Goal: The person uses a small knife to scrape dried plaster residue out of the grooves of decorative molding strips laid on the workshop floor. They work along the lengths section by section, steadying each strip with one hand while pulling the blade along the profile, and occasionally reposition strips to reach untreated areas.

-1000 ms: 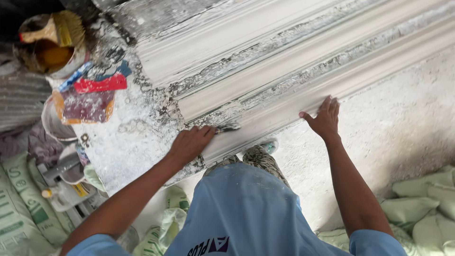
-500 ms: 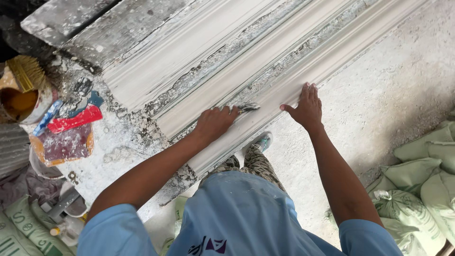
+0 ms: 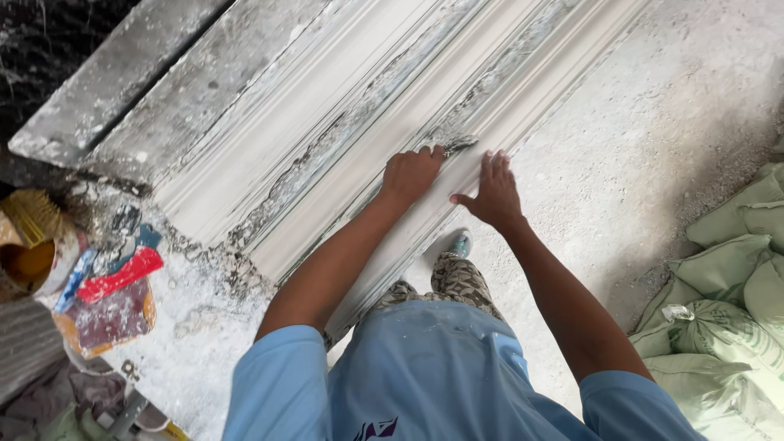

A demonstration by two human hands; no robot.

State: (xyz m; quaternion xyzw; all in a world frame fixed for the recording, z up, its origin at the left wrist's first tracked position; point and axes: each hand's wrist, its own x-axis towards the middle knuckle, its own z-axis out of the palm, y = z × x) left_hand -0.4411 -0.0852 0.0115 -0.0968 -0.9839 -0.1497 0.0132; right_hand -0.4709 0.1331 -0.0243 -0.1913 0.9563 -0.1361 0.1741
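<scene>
A long white plaster moulding (image 3: 343,155) with ridged profiles lies diagonally on a plaster-caked bench (image 3: 188,327). My left hand (image 3: 412,173) is fisted on the moulding's near ridge and grips a small flat metal blade (image 3: 457,144), whose dark tip pokes out past the fingers onto the plaster. My right hand (image 3: 492,192) rests just to the right of it, flat on the moulding's edge, fingers spread and holding nothing. The two hands are almost touching.
A bucket with a straw brush (image 3: 33,245) and red and blue plastic bags (image 3: 114,282) sit at the bench's left end. Green filled sacks (image 3: 735,278) pile up at the right. Dusty concrete floor (image 3: 653,122) lies beyond; my shoe (image 3: 459,242) stands beside the bench.
My left hand has slid along the moulding with the blade, closing in on my right hand. The right hand stays flat on the edge. The view has shifted along the bench.
</scene>
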